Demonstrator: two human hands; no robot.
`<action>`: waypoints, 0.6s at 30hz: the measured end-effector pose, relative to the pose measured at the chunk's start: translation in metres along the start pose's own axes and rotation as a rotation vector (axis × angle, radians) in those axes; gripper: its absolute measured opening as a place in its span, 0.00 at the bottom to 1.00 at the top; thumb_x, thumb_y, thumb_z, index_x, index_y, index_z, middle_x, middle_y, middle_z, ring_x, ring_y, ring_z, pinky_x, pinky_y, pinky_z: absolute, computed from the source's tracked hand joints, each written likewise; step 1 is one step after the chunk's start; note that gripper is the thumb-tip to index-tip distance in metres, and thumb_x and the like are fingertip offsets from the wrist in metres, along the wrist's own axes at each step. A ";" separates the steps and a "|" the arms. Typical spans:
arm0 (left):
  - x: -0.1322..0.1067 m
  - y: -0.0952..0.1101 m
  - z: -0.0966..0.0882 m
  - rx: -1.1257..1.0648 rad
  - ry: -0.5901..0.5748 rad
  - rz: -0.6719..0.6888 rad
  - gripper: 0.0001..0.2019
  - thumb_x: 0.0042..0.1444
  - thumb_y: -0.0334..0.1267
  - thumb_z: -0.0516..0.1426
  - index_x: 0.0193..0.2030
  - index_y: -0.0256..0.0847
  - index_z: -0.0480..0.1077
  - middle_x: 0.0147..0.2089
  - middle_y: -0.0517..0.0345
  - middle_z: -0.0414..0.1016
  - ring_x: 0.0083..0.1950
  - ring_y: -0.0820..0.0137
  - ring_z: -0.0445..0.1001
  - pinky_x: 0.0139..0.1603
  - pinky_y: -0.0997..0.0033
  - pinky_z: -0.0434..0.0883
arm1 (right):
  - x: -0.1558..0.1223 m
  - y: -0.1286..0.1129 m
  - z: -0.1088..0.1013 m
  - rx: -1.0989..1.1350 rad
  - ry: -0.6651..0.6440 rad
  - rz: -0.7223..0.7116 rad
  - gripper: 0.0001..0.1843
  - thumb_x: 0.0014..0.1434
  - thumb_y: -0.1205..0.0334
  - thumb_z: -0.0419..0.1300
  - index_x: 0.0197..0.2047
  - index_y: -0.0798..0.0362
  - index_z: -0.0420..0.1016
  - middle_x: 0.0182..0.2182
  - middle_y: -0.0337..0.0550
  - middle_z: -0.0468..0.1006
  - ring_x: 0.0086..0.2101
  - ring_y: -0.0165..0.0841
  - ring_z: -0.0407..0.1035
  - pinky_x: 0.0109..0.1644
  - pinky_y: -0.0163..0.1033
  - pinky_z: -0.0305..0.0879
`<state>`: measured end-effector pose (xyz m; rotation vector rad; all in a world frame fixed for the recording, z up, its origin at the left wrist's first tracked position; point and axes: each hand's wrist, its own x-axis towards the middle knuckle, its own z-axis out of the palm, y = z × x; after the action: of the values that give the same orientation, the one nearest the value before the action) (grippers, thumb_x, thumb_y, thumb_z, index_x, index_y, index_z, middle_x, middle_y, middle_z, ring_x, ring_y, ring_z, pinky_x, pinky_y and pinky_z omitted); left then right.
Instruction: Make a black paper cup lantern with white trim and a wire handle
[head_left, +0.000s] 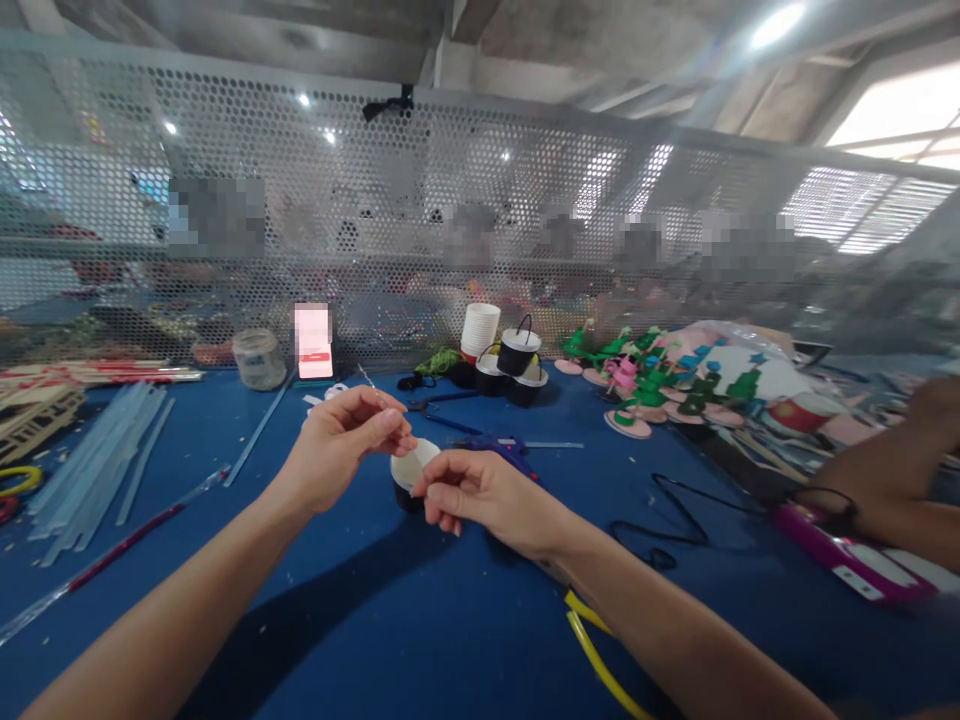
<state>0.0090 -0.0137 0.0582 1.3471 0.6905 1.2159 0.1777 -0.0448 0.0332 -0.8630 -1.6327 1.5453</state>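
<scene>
My left hand [349,437] is raised over the blue table [390,620], its thumb and fingers pinched together on something too small to name. My right hand [472,497] is closed just to its right, fingertips against a small black cup with a white lid [409,468], gripping it. A blue glue gun [504,450] lies right behind the right hand. Black pliers [439,403] rest a little further back.
Clear glue sticks [97,460] lie at the left, a plastic jar [259,358] and phone [313,341] by the mesh screen. White cups [479,331], small black buckets [517,362], foam decorations [652,385] sit behind. Another person's arm [892,480] rests at the right.
</scene>
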 end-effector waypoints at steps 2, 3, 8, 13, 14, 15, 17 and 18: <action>0.000 0.001 0.001 -0.022 0.007 -0.017 0.06 0.43 0.34 0.61 0.25 0.35 0.68 0.22 0.60 0.73 0.23 0.76 0.71 0.27 0.76 0.70 | 0.000 0.000 0.000 -0.012 0.004 -0.006 0.04 0.51 0.65 0.56 0.31 0.56 0.70 0.20 0.34 0.69 0.21 0.22 0.61 0.26 0.30 0.58; 0.000 0.001 0.001 -0.030 0.009 -0.023 0.06 0.42 0.34 0.61 0.26 0.35 0.68 0.22 0.60 0.73 0.23 0.76 0.71 0.27 0.76 0.70 | 0.000 -0.001 0.000 -0.024 0.010 -0.006 0.04 0.51 0.65 0.56 0.31 0.56 0.69 0.19 0.34 0.69 0.20 0.22 0.61 0.25 0.30 0.57; 0.000 0.001 0.001 -0.011 0.003 -0.011 0.06 0.42 0.34 0.61 0.27 0.36 0.69 0.22 0.60 0.73 0.23 0.75 0.71 0.26 0.76 0.69 | 0.000 -0.001 0.002 -0.072 0.027 0.003 0.04 0.52 0.65 0.55 0.30 0.56 0.69 0.19 0.34 0.68 0.19 0.21 0.59 0.24 0.29 0.55; 0.000 0.001 -0.002 0.061 0.001 -0.015 0.05 0.43 0.34 0.60 0.28 0.36 0.69 0.22 0.60 0.73 0.24 0.75 0.71 0.28 0.74 0.69 | 0.001 -0.003 0.003 -0.116 0.051 0.018 0.04 0.51 0.66 0.55 0.29 0.57 0.69 0.19 0.35 0.68 0.20 0.21 0.59 0.24 0.29 0.56; 0.000 0.002 -0.003 0.077 -0.002 -0.018 0.05 0.43 0.34 0.60 0.28 0.36 0.70 0.22 0.60 0.73 0.24 0.75 0.71 0.28 0.74 0.69 | 0.001 -0.004 0.003 -0.124 0.057 0.018 0.04 0.51 0.66 0.54 0.29 0.57 0.69 0.19 0.35 0.68 0.20 0.22 0.59 0.24 0.29 0.56; 0.000 0.002 -0.004 0.093 -0.001 -0.020 0.04 0.44 0.34 0.60 0.28 0.36 0.70 0.23 0.60 0.73 0.25 0.75 0.71 0.29 0.74 0.69 | 0.002 -0.004 0.004 -0.131 0.064 0.015 0.04 0.51 0.66 0.54 0.29 0.56 0.69 0.19 0.35 0.68 0.20 0.22 0.59 0.24 0.29 0.56; 0.001 0.003 -0.007 0.115 0.006 -0.021 0.04 0.45 0.33 0.60 0.30 0.37 0.70 0.24 0.60 0.74 0.26 0.75 0.72 0.29 0.75 0.69 | 0.001 -0.004 0.004 -0.148 0.077 0.007 0.03 0.51 0.66 0.55 0.29 0.56 0.69 0.19 0.35 0.68 0.20 0.22 0.60 0.24 0.30 0.56; 0.001 0.004 -0.008 0.119 0.011 -0.019 0.05 0.45 0.33 0.59 0.30 0.37 0.70 0.24 0.60 0.74 0.26 0.75 0.72 0.30 0.75 0.69 | 0.001 -0.004 0.005 -0.160 0.080 0.004 0.03 0.51 0.66 0.55 0.29 0.56 0.69 0.19 0.35 0.68 0.20 0.23 0.60 0.24 0.30 0.56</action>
<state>0.0011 -0.0107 0.0609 1.4297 0.7925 1.1827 0.1730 -0.0466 0.0373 -1.0006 -1.7141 1.3786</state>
